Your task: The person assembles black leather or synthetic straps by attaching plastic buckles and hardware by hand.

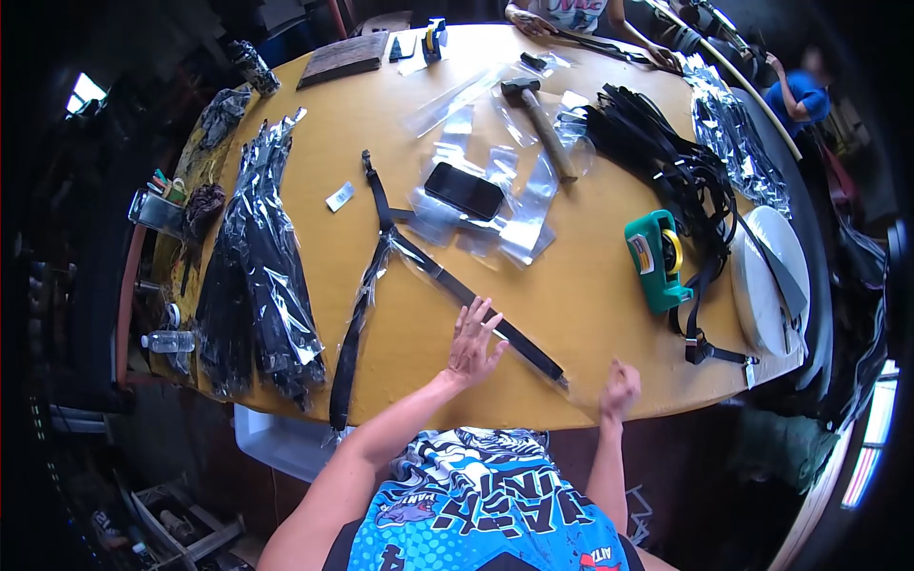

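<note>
A black strap (519,344) in a clear plastic sleeve lies slantwise on the table before me. My left hand (473,344) rests on it, palm down with fingers spread. Past the strap's lower end, near the table edge, my right hand (621,388) is closed with its fingers curled in. It is slightly blurred, and what it pinches, if anything, I cannot make out; faint clear film shows between it and the strap. A second black strap length (352,352) runs down to the left, joined to the first near a buckle (367,162).
Bundles of sleeved straps (262,257) lie left, loose black straps (666,152) right. A green tape dispenser (647,262), phone (464,190), hammer (543,128), clear plastic pieces (528,214) and a white round roll (762,285) are around. Another person's hand (533,21) is at the far edge.
</note>
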Tool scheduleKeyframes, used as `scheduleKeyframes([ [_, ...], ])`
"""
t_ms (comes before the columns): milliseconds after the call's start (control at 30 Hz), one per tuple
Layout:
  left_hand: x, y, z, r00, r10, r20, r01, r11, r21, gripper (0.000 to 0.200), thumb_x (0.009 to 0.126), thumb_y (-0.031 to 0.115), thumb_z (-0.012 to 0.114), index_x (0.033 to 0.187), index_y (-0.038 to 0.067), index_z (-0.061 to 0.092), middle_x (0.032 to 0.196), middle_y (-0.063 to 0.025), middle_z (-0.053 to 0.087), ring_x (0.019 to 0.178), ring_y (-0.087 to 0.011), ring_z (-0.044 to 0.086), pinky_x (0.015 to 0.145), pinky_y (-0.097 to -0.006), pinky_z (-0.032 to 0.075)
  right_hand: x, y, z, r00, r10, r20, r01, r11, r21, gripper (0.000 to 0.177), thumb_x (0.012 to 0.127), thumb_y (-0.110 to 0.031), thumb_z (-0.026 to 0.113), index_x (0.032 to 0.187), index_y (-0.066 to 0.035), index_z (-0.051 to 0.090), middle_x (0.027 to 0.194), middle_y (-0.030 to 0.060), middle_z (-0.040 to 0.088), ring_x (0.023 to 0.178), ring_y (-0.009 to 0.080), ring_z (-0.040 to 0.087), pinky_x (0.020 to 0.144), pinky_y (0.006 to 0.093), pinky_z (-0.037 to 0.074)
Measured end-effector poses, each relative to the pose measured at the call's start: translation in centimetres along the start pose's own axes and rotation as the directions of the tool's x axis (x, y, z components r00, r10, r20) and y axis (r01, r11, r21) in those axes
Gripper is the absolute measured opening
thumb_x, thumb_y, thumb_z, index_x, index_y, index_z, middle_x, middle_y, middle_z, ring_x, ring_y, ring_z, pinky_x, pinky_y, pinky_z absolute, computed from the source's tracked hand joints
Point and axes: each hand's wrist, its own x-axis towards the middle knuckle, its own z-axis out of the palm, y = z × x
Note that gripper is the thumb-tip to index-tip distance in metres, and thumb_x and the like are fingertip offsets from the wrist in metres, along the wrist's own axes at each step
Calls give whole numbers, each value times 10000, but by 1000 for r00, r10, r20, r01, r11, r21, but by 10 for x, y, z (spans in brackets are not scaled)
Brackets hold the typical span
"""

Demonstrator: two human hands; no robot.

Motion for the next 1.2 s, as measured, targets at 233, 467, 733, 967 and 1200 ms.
scheduleKeyframes([
  [233, -41, 2, -30, 974, -190, -120, 187, 982, -40, 423, 776, 213, 606, 1153, 76, 473, 1253, -148, 400, 1212, -312, 349, 992, -443, 268, 133, -167, 164, 883, -469, 14, 464, 878, 115, 334, 739, -295, 664, 947, -37, 623, 891, 136, 603, 921, 284, 547, 829, 382, 407],
  [467, -73, -10, -59, 902, -363, -236, 373, 928, -1, 352, 776, 183, 598, 1087, 46, 507, 1169, -146, 472, 1138, -301, 421, 946, -418, 306, 285, -214, 258, 816, -311, 488, 103, 908, 405, 212, 791, -190, 621, 875, 4, 605, 664, 67, 607, 649, 213, 636, 515, 328, 483],
  [733, -65, -20, -71, 792, -494, -359, 479, 867, -136, 294, 788, 122, 574, 1058, 24, 514, 1080, -152, 523, 1032, -298, 492, 884, -388, 375, 337, -280, 212, 635, 25, 772, -705, 428, 566, 144, 889, -189, 528, 964, -67, 532, 676, -16, 468, 555, 81, 455, 552, 244, 445],
  [967, -59, -21, -73, 812, -471, -343, 442, 882, -164, 235, 793, 99, 568, 1009, 15, 527, 1017, -149, 554, 982, -303, 519, 871, -387, 391, 373, -260, 227, 622, -143, 770, -714, 300, 633, 148, 905, -218, 503, 978, -94, 537, 637, -35, 453, 478, 43, 420, 407, 170, 358],
  [1200, -35, -16, -77, 783, -515, -349, 440, 855, -275, 197, 809, 89, 558, 990, 13, 538, 1035, -146, 560, 997, -297, 523, 863, -379, 410, 339, -302, 145, 614, -586, 528, -596, 94, 797, 106, 896, -126, 498, 964, -54, 535, 804, 29, 562, 631, 84, 512, 579, 206, 431],
])
